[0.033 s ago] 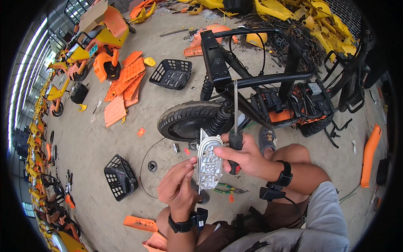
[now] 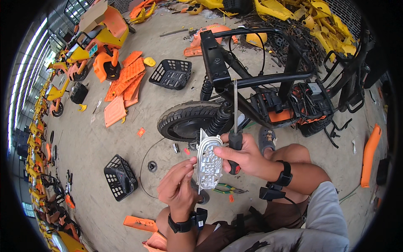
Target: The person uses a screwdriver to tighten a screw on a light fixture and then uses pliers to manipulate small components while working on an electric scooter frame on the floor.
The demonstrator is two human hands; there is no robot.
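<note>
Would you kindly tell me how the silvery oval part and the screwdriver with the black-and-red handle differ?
The silvery oval part is broad, with a blocky pattern; the black-and-red-handled screwdriver is long and slim. The oval part looks silvery throughout, while the screwdriver pairs a metal shaft with its darker handle. Both are held in the right hand.

Silver plate [image 2: 208, 166] with a blocky grid pattern
The screwdriver handle [image 2: 236, 142] is black and red, the pliers [image 2: 233, 190] green and yellow, the frame [image 2: 217, 69] black.
</note>
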